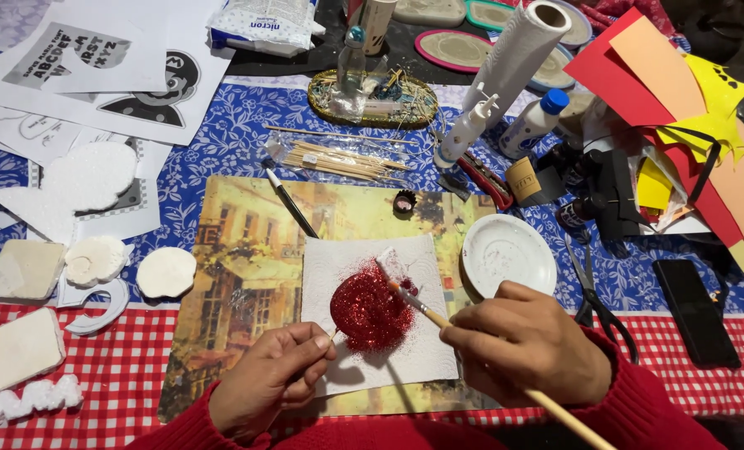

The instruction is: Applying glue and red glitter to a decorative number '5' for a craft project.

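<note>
Both arms come in from bottom edge, red sleeves to the wrists. L hand (273, 377): palm down, fingers curled, thumb + index pinched shut in a fine grip, tips pointing up-right. R hand (528, 343): knuckles up, fingers bunched in a pen-style grip, wrist angled in toward L. Hands near, not touching.

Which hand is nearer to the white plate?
Right. The right hand lies just below the white plate, nearly touching its rim. The left hand is far left of it, beyond the red glitter shape.
</note>
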